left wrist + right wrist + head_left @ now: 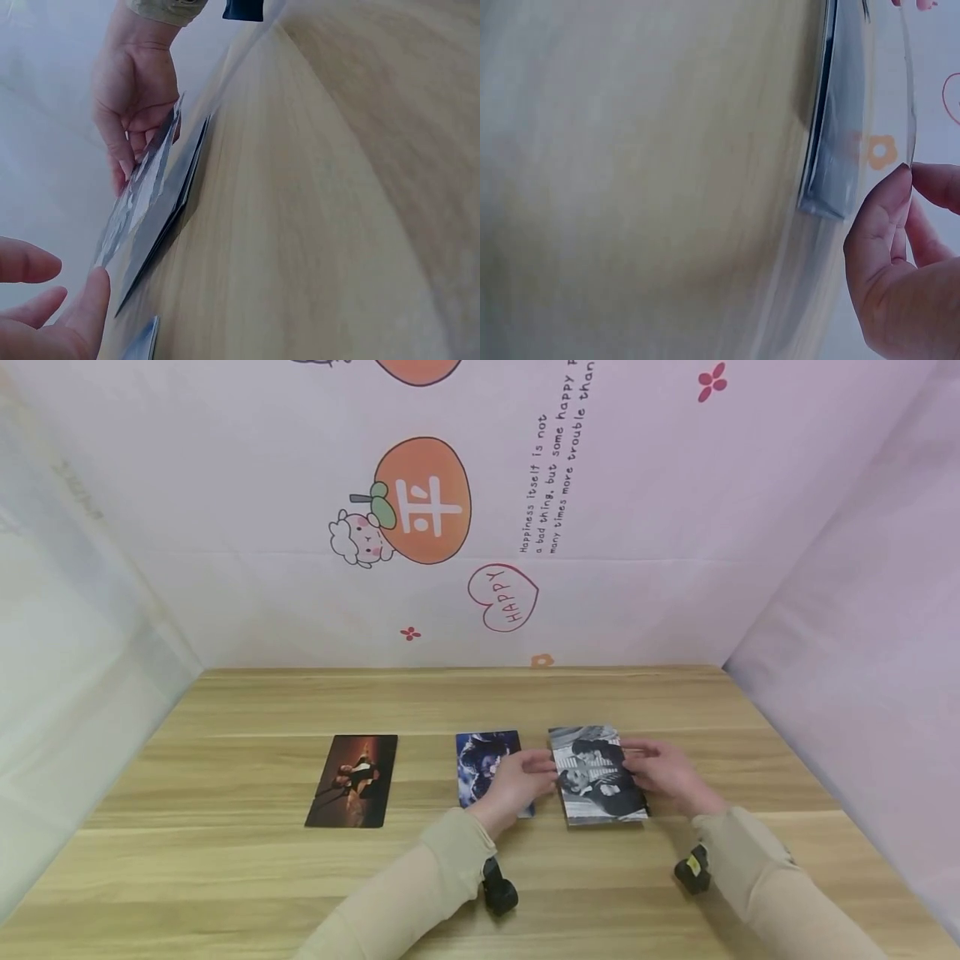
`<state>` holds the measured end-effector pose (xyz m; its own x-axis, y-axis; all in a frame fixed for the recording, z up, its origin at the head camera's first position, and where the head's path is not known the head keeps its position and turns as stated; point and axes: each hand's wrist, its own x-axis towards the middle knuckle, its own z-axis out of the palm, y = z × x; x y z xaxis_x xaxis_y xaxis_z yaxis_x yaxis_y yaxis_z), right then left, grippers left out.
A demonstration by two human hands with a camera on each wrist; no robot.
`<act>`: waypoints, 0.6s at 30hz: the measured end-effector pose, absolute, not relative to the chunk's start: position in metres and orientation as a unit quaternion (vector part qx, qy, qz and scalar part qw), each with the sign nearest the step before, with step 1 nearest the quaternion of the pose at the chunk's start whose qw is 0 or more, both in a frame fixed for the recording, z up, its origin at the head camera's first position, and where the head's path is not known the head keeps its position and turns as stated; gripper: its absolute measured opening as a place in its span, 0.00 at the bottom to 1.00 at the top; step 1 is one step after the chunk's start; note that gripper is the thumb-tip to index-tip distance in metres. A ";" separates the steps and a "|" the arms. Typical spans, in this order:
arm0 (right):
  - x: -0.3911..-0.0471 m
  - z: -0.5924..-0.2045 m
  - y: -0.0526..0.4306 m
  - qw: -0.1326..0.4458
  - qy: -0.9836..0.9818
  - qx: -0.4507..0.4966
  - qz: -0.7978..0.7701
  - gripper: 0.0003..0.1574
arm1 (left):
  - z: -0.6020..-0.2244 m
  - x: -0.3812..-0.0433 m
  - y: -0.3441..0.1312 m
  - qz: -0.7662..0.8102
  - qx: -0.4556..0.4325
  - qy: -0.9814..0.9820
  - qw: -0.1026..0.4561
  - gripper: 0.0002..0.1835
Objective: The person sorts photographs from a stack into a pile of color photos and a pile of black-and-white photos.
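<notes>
My right hand [667,770] pinches the right edge of a black-and-white photo card [596,777] between thumb and fingers. That card is lifted at a tilt above a small stack of cards [169,217] lying on the table, as the left wrist view shows. At the card's left side is my left hand [519,783], its thumb by the card's near edge and its fingers spread apart; whether it touches the card I cannot tell. Beneath the left hand lies a blue photo card [476,756], partly covered by it.
A dark photo card with an orange glow [356,781] lies on the wooden table [225,877] to the left. Behind the table hangs a printed cloth [637,527], with pale cloth walls [862,652] at both sides. Black wrist cameras [498,893] hang below both sleeves.
</notes>
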<state>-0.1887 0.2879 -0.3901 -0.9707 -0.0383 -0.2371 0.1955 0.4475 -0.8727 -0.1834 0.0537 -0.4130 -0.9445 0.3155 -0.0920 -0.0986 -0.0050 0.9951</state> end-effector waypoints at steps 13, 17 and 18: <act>-0.196 -0.396 0.296 0.120 0.848 0.067 -0.512 0.31 | -0.419 -0.190 0.068 0.683 0.065 0.714 0.140 0.24; -0.198 -0.398 0.297 0.120 0.851 0.069 -0.507 0.31 | -0.421 -0.191 0.071 0.686 0.061 0.711 0.141 0.24; -0.199 -0.397 0.297 0.119 0.851 0.072 -0.506 0.31 | -0.421 -0.191 0.071 0.686 0.061 0.711 0.140 0.24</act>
